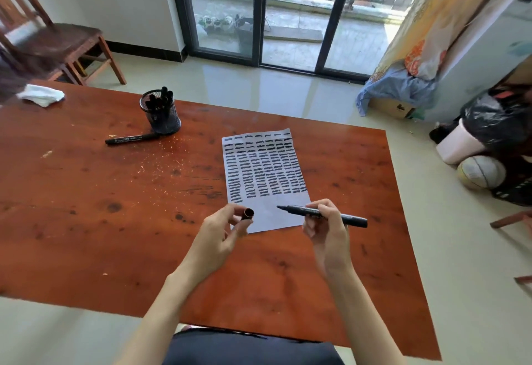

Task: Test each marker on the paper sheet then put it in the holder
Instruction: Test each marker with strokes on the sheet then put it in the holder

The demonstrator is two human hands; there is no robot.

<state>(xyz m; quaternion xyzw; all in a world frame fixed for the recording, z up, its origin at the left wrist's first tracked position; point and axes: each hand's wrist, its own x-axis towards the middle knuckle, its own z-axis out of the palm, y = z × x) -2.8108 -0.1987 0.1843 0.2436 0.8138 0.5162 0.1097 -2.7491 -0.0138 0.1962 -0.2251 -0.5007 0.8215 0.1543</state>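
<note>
Red-brown wood, knotted and scratched, made up the table (pixel 86 220) that carried everything. Near its far edge, left of the middle, stood a black mesh holder (pixel 161 118) with several black markers (pixel 159 99) standing in it, caps up. Just in front of the holder, a capped marker (pixel 132 138) lay flat on the wood, its length running roughly along the far edge and one end close to the holder's base. A crumpled white cloth (pixel 41 95) sat at the far left corner.

The paper sheet (pixel 264 180) lay right of the table's middle, slightly skewed, reaching from near the far edge towards the hands. Rows of short black test strokes covered most of it; only the strip nearest the person was bare.

The right hand (pixel 325 223) hovered over the sheet's near right corner, its fingers curled round an uncapped black marker (pixel 322 212). That marker was held nearly level, its chisel tip pointing left above the bare strip; whether the tip touched the paper could not be told. The left hand (pixel 221 229) was at the sheet's near left corner, pinching the marker's cap (pixel 249 214) between thumb and fingers, the cap's open end turned up towards the camera.

Beyond the far edge stood a wooden chair (pixel 72 45).
</note>
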